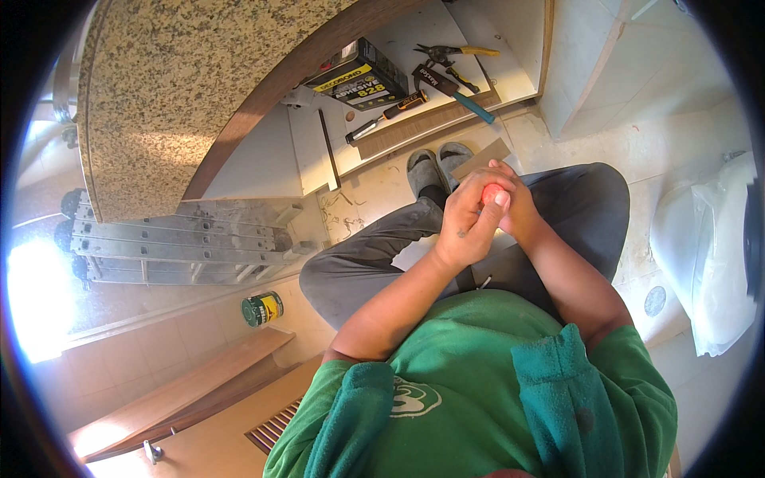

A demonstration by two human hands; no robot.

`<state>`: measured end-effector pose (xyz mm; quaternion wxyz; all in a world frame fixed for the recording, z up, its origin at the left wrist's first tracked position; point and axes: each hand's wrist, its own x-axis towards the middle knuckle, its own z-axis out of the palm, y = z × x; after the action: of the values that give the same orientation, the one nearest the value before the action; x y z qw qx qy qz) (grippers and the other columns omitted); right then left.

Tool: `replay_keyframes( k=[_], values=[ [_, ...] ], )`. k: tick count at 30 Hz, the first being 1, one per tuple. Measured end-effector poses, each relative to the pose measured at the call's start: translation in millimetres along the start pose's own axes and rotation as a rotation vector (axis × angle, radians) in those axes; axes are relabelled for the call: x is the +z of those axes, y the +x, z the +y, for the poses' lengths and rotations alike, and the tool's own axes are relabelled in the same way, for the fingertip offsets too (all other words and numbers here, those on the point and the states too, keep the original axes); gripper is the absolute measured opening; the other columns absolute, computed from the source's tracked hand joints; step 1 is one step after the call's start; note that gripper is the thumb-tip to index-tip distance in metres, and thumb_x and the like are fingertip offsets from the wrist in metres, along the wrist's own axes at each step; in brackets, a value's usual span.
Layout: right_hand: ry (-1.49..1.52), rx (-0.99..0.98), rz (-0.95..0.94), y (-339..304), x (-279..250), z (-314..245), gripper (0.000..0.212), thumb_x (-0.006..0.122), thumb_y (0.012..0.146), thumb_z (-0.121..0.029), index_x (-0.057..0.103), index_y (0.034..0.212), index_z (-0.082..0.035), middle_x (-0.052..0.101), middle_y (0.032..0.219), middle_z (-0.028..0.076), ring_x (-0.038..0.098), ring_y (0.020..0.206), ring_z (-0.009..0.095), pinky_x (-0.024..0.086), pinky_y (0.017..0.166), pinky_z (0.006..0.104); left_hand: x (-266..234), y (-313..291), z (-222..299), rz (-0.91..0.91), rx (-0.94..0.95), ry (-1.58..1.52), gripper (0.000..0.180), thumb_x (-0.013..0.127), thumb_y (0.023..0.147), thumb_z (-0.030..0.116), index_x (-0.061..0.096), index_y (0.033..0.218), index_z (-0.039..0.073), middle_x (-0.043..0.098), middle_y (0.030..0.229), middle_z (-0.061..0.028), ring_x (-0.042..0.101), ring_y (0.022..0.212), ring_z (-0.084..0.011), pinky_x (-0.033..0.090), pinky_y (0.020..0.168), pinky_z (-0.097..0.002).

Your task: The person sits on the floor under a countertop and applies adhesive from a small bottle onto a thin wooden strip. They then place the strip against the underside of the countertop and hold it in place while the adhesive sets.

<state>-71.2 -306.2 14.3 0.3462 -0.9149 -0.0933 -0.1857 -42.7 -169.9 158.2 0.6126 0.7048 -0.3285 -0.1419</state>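
Over my lap, my left hand [466,217] and my right hand [522,211] are clasped together, with fingers wrapped round one another. A rounded red end of something [493,193] shows between them, and my left thumb presses on it. The rest of this red-ended thing is hidden inside the hands, so its kind cannot be made out. Just beyond the fingers a flat brownish strip [482,158] sticks out over my grey slippers; whether it joins the red part is hidden.
An opened cabinet base [382,155] ahead carries a black-and-yellow adhesive can [362,80], a chisel [386,116], a hammer [454,92] and yellow-handled snips [458,52]. A speckled stone countertop [159,103] overhangs at left. A ladder [175,243], a green tin [261,308] and a plastic-wrapped object [705,255] stand around.
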Motion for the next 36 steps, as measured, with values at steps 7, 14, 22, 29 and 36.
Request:
replay_keyframes(
  k=[7,14,22,29,36],
  values=[
    [0.002,0.041,-0.031,-4,13,9,0.032,0.056,0.104,-0.023,0.059,0.129,-0.004,0.063,0.129,0.012,0.057,0.127,0.026,0.041,0.115,0.0362,5,-2,-4,0.030,-0.086,-0.140,0.020,0.052,0.107,0.013,0.064,0.115,-0.001,0.066,0.118,-0.0104,0.058,0.116,-0.0204,0.044,0.104,-0.0338],
    [1.177,0.429,0.152,-18,52,27,0.026,0.049,0.102,-0.016,0.063,0.121,-0.006,0.067,0.117,0.006,0.064,0.112,0.019,0.047,0.107,0.0343,9,1,-17,0.114,-0.130,-0.277,0.026,0.053,0.110,0.019,0.067,0.106,-0.002,0.069,0.108,-0.0085,0.060,0.104,-0.0174,0.048,0.095,-0.0315],
    [1.378,0.525,0.151,-11,49,25,0.029,0.056,0.101,-0.021,0.062,0.128,-0.012,0.068,0.121,0.007,0.062,0.116,0.027,0.049,0.105,0.0400,2,11,-15,0.131,-0.273,-0.363,0.049,0.047,0.112,0.037,0.073,0.096,-0.001,0.071,0.097,-0.0051,0.062,0.096,-0.0130,0.050,0.089,-0.0290],
    [0.469,0.194,0.068,0,16,11,0.032,0.063,0.095,-0.020,0.064,0.126,-0.011,0.068,0.123,0.009,0.062,0.120,0.029,0.049,0.104,0.0405,-4,8,-14,-0.009,-0.117,-0.332,0.052,0.039,0.112,0.039,0.069,0.115,-0.004,0.070,0.121,-0.0164,0.053,0.134,-0.0323,0.036,0.116,-0.0436],
    [0.564,0.270,0.194,2,11,-3,0.029,0.069,0.087,-0.012,0.067,0.116,-0.011,0.070,0.120,0.011,0.063,0.115,0.034,0.050,0.101,0.0417,-8,8,-11,-0.127,0.061,-0.087,0.040,0.056,0.104,0.025,0.058,0.135,-0.001,0.063,0.135,-0.0140,0.044,0.144,-0.0330,0.032,0.119,-0.0450]
  ],
)
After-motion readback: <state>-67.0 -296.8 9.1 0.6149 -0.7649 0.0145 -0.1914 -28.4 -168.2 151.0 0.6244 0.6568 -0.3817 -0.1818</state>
